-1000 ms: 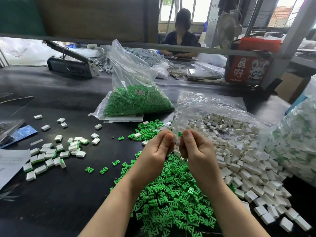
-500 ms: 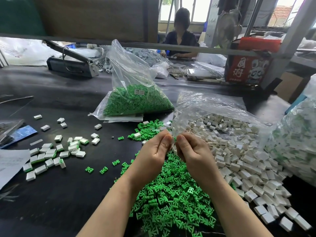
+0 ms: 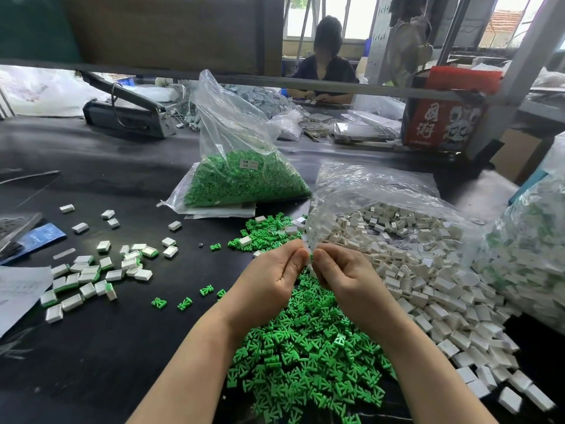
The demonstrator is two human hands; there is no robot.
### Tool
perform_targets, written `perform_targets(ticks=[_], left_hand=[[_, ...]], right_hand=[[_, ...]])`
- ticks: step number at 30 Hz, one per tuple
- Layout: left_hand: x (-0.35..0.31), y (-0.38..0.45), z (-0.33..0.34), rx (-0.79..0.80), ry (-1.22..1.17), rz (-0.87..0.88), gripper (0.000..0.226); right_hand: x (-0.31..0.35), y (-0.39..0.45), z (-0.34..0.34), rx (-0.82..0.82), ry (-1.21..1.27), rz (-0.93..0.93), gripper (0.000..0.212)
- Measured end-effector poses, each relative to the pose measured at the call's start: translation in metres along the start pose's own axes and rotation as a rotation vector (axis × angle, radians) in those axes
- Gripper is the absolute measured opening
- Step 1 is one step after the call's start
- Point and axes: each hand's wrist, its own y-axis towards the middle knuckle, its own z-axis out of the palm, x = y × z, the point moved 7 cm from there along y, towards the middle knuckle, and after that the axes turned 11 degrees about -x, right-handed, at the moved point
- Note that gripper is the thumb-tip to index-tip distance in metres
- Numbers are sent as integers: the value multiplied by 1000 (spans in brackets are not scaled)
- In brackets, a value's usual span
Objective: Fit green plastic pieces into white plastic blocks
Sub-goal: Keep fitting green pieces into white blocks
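At the far left of the dark surface (image 3: pixel 91 377) lies a sheet of paper (image 3: pixel 18 289), and just beyond it a scatter of finished blocks (image 3: pixel 88 273), white with green showing at their edges, some touching and some apart. A few loose green pieces (image 3: pixel 183 302) sit between that scatter and my arms. Farther back a grey sealing machine (image 3: pixel 128 117) rests near the rear, and a clear bag of green pieces (image 3: pixel 244 182) stands upright with its top open. My left hand (image 3: pixel 269 283) is raised over the big green pile (image 3: pixel 305 356), its grip curled tight, thumb pressed against the bent forefinger; my right hand (image 3: pixel 345 280) mirrors it, thumb tips nearly touching. A sliver of green (image 3: pixel 311 257) shows between the two thumbs, so both grips seem to pinch one small part, though the fingers hide most of it and I cannot tell whether a white block is in there. To the right spreads the heap of white blocks (image 3: pixel 434 289), spilling from an open clear bag (image 3: pixel 382 194). At the far right edge bulges another bag (image 3: pixel 526 255) holding white and green parts
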Motion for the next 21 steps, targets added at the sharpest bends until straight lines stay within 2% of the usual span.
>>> perform_targets(ticks=[3, 8, 14, 21], left_hand=[[-1, 0, -1, 29, 36, 11, 23], [2, -1, 2, 67, 116, 24, 28], [3, 0, 3, -53, -111, -57, 31], [0, 0, 4, -82, -192, -78, 28]], right_hand=[[-4, 1, -1, 53, -15, 12, 36], [-7, 0, -7, 78, -42, 17, 33], [-6, 1, -1, -123, 44, 21, 46], [0, 0, 5, -138, 147, 0, 51]])
